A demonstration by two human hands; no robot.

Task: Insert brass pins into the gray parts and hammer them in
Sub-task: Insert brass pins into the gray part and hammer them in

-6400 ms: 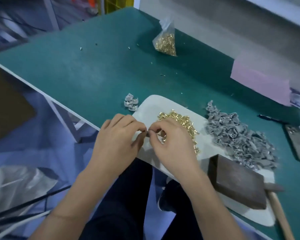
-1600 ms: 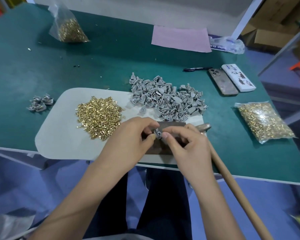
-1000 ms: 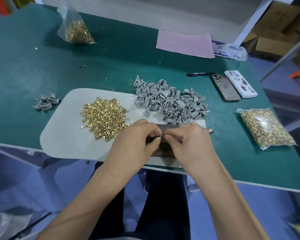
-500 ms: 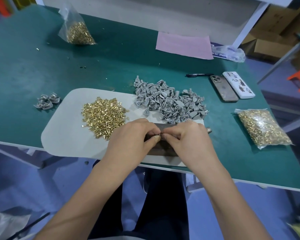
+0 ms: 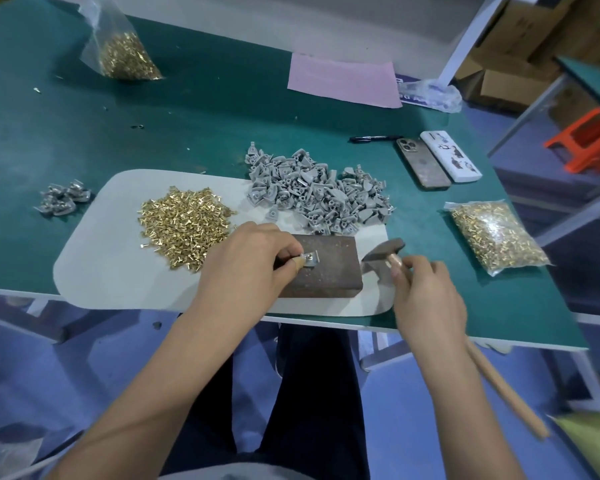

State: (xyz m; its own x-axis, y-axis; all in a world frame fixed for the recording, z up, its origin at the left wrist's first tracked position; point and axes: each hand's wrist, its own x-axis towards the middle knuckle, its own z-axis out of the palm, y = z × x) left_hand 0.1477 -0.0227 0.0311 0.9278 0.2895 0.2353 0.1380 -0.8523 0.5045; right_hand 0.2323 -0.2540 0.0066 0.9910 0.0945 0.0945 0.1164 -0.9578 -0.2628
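Observation:
My left hand (image 5: 248, 263) pinches a small gray part (image 5: 310, 259) and holds it down on the dark metal block (image 5: 329, 271). My right hand (image 5: 426, 299) grips the wooden handle of a hammer (image 5: 383, 252) just behind its head, which sits to the right of the block. A heap of loose brass pins (image 5: 184, 226) lies on the white mat (image 5: 97, 271) to the left. Behind the block is a pile of gray parts (image 5: 316, 194).
A few finished parts (image 5: 63, 200) lie on the green table (image 5: 205, 126) at the left. Bags of brass pins (image 5: 496, 233) (image 5: 125, 58) lie at the right and back left. Two phones (image 5: 423, 164), a pen (image 5: 373, 137) and pink paper (image 5: 343, 81) lie behind.
My hands have come apart. The left has set the gray part down on the block, and the right has moved right and taken hold of the hammer.

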